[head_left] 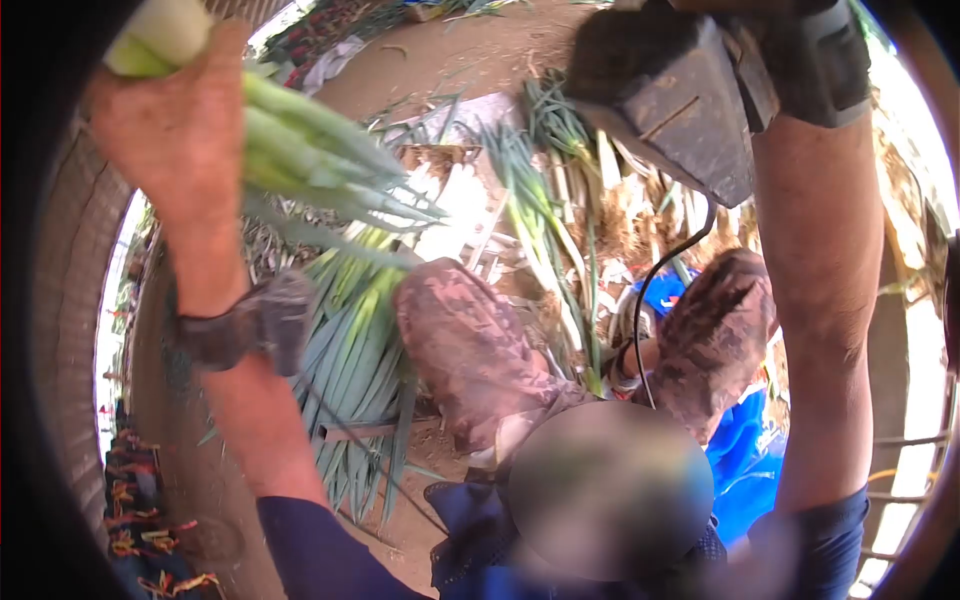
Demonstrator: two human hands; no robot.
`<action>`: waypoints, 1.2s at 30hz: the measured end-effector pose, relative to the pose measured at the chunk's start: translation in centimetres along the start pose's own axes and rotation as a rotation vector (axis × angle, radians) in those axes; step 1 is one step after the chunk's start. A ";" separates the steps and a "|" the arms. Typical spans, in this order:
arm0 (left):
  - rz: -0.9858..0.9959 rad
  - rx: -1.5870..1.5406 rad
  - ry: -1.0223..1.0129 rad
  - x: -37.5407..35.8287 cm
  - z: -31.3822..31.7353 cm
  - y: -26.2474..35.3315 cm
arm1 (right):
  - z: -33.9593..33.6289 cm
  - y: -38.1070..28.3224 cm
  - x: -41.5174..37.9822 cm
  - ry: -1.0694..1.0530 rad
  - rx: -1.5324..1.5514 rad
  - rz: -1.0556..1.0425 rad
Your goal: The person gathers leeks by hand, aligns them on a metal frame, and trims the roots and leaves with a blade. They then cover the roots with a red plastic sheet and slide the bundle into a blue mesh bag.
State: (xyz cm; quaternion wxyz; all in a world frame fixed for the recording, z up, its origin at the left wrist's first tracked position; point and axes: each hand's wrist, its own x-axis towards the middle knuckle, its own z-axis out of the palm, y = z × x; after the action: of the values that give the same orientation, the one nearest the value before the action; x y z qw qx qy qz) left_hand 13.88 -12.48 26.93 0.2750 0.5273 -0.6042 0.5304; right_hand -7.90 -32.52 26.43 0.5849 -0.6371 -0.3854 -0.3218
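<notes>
We find the left hand (190, 140) clasped around a leek bunch (315, 150), near the leek pile (355, 330); the right hand is beyond view, state undeterminable.

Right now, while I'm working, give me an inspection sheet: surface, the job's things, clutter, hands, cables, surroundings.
Surface: brown ground, plant scraps about.
Job's things: leek-like bunch held up; green-leaved pile below; more pale stalks farther right.
Clutter: blue sheet by the right leg.
Hands: left hand closed around the bunch; right hand out of view.
Cables: black cable from the dark box at the right wrist, hanging between the knees.
Surroundings: ridged wall at left.
</notes>
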 end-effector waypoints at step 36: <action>-0.904 0.986 -1.277 -22.9 -20.0 -11.0 | 0.9 49.2 -28.3 0.351 -0.163 1.139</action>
State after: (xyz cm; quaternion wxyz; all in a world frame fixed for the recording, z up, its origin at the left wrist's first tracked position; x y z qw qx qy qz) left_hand 26.29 15.39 16.14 -0.1848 0.9628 -0.0837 0.1784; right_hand 20.71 -35.78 -22.51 0.6694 -0.7235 0.1448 -0.0869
